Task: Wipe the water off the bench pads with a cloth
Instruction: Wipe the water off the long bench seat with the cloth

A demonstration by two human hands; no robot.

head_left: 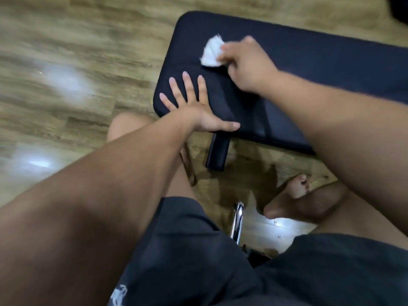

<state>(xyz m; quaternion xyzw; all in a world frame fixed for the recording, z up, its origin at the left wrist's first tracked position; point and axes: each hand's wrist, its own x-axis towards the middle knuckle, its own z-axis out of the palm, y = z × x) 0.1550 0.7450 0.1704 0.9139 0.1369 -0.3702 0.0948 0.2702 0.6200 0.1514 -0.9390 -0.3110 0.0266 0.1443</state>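
A dark navy bench pad [320,62] runs from the upper middle to the right edge of the head view. My left hand [194,107] lies flat on its near left corner, fingers spread and straight, thumb along the pad's front edge. My right hand [245,65] grips a bunched white cloth [212,51] and holds it against the pad's surface near its left end. The frame is blurred, so no water shows on the pad.
Wood-look flooring [66,74] surrounds the bench. A black bench leg [217,152] hangs below the pad's front edge. A chrome tube [238,219] stands between my knees, and my bare foot [289,199] rests on the floor at the right.
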